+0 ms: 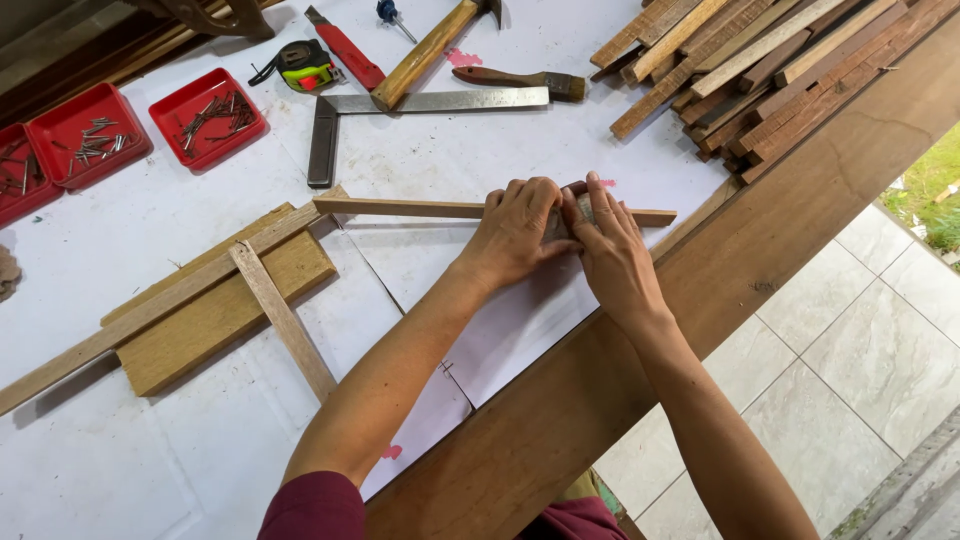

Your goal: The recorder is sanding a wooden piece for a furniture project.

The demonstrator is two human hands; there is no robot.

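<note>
**Strip held under both hands**

Strip (420, 208) lies flat across the white sheet (150, 230). Left hand (515, 232) and right hand (608, 250) meet over its right part, fingers pressed together on a small block (583, 207). Bench edge (760, 250) runs just beside; stacked slats (760, 70) lie behind. Tiled floor (850, 350) shows below.

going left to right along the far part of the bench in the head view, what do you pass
red tray of nails → second red tray → tape measure → red utility knife → hammer handle → brush → stack of wooden strips
</note>
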